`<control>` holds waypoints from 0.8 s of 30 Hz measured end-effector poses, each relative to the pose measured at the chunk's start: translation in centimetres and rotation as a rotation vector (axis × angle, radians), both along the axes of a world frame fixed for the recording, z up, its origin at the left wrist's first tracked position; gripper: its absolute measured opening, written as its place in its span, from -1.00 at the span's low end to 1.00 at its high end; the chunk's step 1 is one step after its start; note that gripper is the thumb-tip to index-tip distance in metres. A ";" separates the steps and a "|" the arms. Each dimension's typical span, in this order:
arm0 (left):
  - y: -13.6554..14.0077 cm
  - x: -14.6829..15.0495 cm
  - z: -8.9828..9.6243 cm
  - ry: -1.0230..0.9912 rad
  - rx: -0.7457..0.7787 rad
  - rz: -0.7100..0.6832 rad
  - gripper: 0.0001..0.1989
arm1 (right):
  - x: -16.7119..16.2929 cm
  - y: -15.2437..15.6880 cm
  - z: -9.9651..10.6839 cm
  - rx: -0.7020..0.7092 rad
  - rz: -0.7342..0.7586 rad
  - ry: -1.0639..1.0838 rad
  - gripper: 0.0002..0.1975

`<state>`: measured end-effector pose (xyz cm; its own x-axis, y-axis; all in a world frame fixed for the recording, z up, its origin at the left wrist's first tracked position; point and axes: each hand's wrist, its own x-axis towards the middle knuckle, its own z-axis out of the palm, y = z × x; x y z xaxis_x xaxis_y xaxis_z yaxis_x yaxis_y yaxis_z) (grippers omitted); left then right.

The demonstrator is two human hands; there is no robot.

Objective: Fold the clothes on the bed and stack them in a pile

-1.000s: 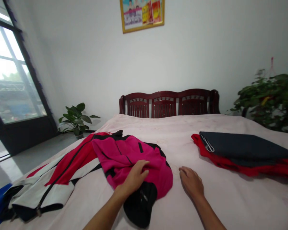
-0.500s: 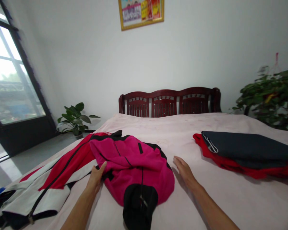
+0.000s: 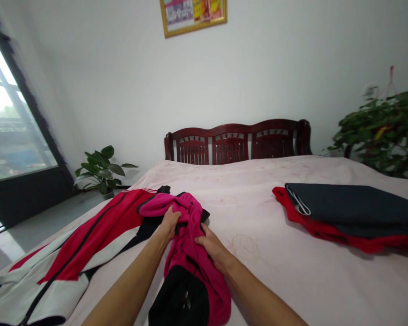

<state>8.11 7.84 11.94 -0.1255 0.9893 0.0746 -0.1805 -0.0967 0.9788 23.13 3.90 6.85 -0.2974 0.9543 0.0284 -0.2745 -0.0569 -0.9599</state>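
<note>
While our left hand [image 3: 170, 225] pinches left side of pink garment [image 3: 191, 244], our right hand [image 3: 213, 245] grips its right side, fingertips partly hidden in folds. Garment bunched between hands over bedspread [image 3: 272, 276]; black end [image 3: 177, 292] cut off by lower edge. Left: red-and-white jacket [image 3: 98, 237], partly under garment, lower end cropped. Well right: we see dark folded cloth [image 3: 353, 204] atop red cloth [image 3: 362, 244], both cropped. Beyond: headboard [image 3: 229, 132], foot hidden; framed picture [image 3: 196, 28], top cropped.

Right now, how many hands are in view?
2: the left hand gripping the left side of the bunched pink garment, and the right hand at its right side. Some fingers are hidden.
</note>
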 end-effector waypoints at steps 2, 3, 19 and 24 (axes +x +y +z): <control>0.5 2.1 1.4 0.027 0.017 -0.108 -0.61 | 0.2 -1.6 1.0 0.101 -0.117 0.023 -0.14; 0.6 3.1 2.2 0.049 0.024 -0.165 -0.57 | 0.5 -2.5 1.5 0.169 -0.185 -0.001 -0.11; -4.2 -3.7 -1.7 1.019 0.106 -0.194 -0.23 | 16.2 -3.6 4.7 0.227 -0.289 -0.604 -0.51; -9.4 -7.6 -5.1 0.974 -0.053 -0.226 -0.10 | 22.9 3.3 4.5 0.341 -0.492 -1.245 -0.05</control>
<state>0.53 -1.60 6.79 0.1581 0.9874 -0.0001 0.6934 -0.1109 0.7119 46.03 7.21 11.38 0.0632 0.9671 0.2465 0.8431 0.0804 -0.5317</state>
